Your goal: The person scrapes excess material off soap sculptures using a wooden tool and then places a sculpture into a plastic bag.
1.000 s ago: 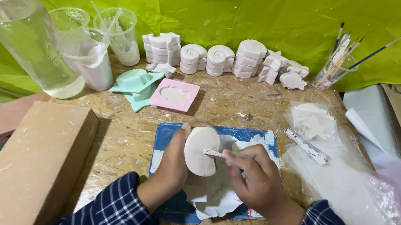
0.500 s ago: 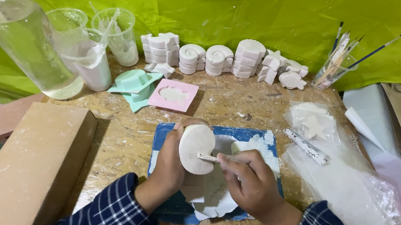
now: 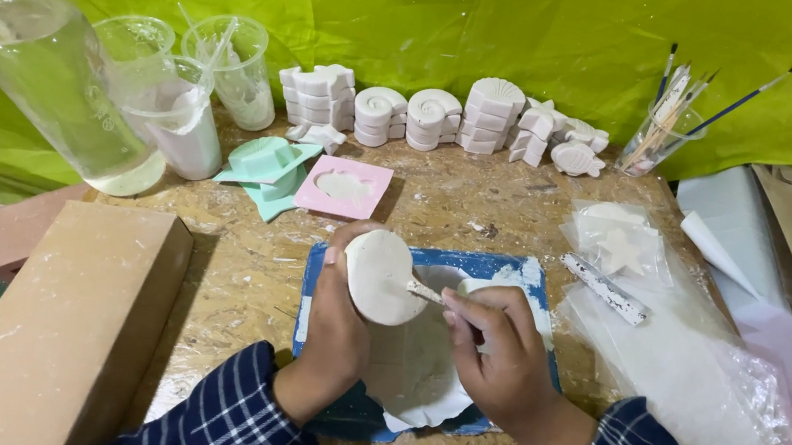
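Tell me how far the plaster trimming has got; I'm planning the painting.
Done, it seems: stacks of white casts line the back of the table. In hand: the left hand holds a round cast while the right hand works its edge with a small tool over a blue tray. Left: the pink mould looks filled; the brushes sit in their cup.

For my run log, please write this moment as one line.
left hand: holds white plaster disc | right hand: scrapes it with thin tool | under: blue tray
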